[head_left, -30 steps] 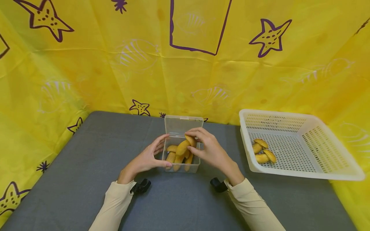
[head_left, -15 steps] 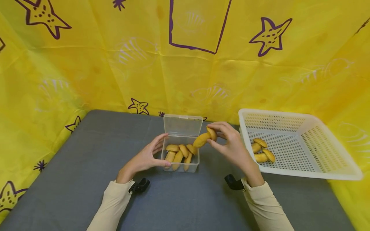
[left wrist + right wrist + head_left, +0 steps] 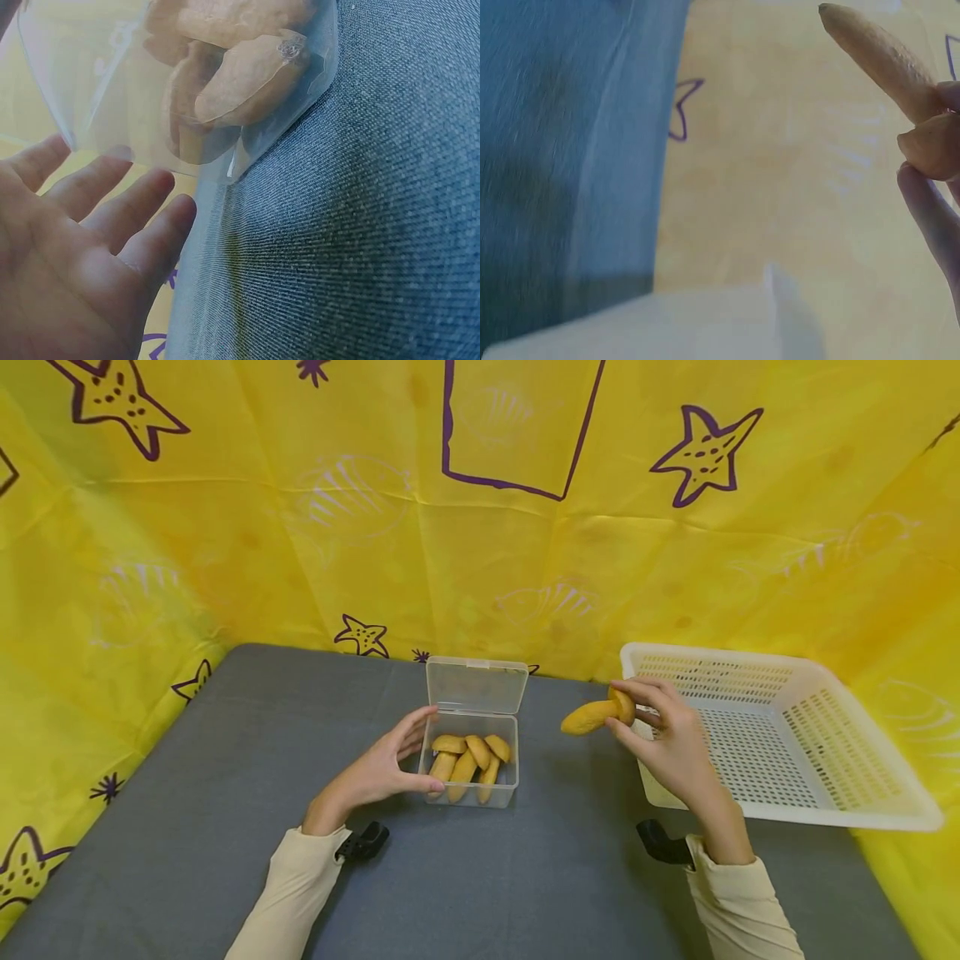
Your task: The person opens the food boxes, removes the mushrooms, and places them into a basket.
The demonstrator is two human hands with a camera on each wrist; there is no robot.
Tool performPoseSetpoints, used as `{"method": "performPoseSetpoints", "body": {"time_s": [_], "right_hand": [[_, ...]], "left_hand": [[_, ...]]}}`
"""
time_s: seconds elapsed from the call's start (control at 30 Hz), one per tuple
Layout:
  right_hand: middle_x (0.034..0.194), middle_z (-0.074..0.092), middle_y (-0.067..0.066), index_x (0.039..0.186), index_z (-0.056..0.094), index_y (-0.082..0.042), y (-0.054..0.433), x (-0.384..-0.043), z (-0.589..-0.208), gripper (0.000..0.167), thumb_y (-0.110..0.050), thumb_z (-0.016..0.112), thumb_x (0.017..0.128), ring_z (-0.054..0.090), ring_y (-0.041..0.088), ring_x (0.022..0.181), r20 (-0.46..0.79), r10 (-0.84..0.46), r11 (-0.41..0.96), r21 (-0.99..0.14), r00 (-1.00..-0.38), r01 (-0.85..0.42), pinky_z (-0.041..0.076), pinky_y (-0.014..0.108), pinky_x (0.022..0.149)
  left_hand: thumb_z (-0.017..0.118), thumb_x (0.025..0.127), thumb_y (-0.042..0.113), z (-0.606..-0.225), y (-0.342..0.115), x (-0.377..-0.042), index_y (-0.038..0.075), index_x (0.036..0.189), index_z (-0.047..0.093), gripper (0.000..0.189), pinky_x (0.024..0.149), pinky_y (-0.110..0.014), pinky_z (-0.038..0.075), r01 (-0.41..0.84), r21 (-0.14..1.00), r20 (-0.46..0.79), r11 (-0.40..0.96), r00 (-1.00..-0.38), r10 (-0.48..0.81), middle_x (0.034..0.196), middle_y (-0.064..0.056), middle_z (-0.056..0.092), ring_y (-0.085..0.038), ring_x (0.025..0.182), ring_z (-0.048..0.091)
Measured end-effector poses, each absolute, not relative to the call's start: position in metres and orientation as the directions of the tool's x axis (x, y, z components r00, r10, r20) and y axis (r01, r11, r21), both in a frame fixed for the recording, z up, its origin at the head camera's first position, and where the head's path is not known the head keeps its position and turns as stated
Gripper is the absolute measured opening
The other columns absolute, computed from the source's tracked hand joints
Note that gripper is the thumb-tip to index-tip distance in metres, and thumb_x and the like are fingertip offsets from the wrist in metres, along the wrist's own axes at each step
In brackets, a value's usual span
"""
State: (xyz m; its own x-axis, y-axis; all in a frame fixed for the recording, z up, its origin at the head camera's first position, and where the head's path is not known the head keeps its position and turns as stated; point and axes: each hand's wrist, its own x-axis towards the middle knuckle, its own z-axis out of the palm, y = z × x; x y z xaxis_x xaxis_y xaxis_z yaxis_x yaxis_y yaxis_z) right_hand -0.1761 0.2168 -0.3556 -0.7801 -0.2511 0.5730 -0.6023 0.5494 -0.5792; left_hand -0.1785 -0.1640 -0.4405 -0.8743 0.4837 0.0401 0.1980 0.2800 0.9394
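My right hand (image 3: pixel 671 735) pinches a yellow-brown mushroom (image 3: pixel 588 717) near its cap, above the table at the basket's left rim. The stem points left in the head view. In the right wrist view the same mushroom (image 3: pixel 881 60) shows at the upper right, with fingertips at its cap. My left hand (image 3: pixel 375 768) spans the left side of a clear plastic box (image 3: pixel 495 797), thumb at the front wall. The left wrist view shows those fingers (image 3: pixel 154 240) spread and nearly straight beside the box wall. Three mushrooms (image 3: pixel 462 770) lie side by side inside, caps toward the raised lid (image 3: pixel 477 685).
A white perforated basket (image 3: pixel 787 814) stands on the right of the grey cloth-covered table (image 3: pixel 480 877). My right hand covers its left part. A yellow printed curtain (image 3: pixel 480 552) rises behind the table and along both sides.
My right hand has carried its mushroom from over the box rightward to the basket's left rim, hiding the two mushrooms seen there earlier. My left hand has stayed at the box.
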Motion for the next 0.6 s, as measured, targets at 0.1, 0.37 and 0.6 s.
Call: {"method": "performPoseSetpoints", "body": {"time_s": [0.1, 0.37, 0.6], "right_hand": [[0.119, 0.059, 0.019, 0.119, 0.066, 0.007, 0.228, -0.174, -0.357, 0.047, 0.018, 0.076, 0.074, 0.054, -0.01, 0.107, 0.578, -0.235, 0.553, -0.582, -0.781, -0.597, 0.049, 0.004, 0.086], [0.117, 0.058, 0.002, 0.119, 0.066, 0.006, 0.253, -0.167, -0.359, 0.05, 0.022, 0.074, 0.072, 0.057, -0.01, 0.103, 0.576, -0.175, 0.583, -0.593, -0.798, -0.556, 0.049, 0.002, 0.084], [0.119, 0.056, -0.017, 0.123, 0.066, 0.002, 0.277, -0.161, -0.358, 0.053, 0.02, 0.075, 0.073, 0.057, -0.009, 0.102, 0.572, -0.121, 0.619, -0.595, -0.811, -0.512, 0.047, 0.0, 0.084]], "left_hand": [[0.084, 0.08, 0.022, -0.441, -0.164, -0.179, 0.022, 0.159, 0.018, 0.103, 0.12, -0.054, 0.029, 0.198, 0.939, 0.04, 0.28, -0.874, 0.484, 0.165, -0.011, 0.022, -0.038, 0.15, 0.026], [0.084, 0.08, 0.022, -0.441, -0.164, -0.178, 0.022, 0.159, 0.017, 0.103, 0.12, -0.054, 0.028, 0.196, 0.94, 0.039, 0.279, -0.874, 0.484, 0.165, -0.011, 0.021, -0.038, 0.15, 0.025], [0.085, 0.08, 0.023, -0.442, -0.164, -0.179, 0.024, 0.158, 0.018, 0.103, 0.12, -0.055, 0.028, 0.191, 0.94, 0.034, 0.282, -0.876, 0.48, 0.165, -0.009, 0.02, -0.038, 0.15, 0.025]]}}
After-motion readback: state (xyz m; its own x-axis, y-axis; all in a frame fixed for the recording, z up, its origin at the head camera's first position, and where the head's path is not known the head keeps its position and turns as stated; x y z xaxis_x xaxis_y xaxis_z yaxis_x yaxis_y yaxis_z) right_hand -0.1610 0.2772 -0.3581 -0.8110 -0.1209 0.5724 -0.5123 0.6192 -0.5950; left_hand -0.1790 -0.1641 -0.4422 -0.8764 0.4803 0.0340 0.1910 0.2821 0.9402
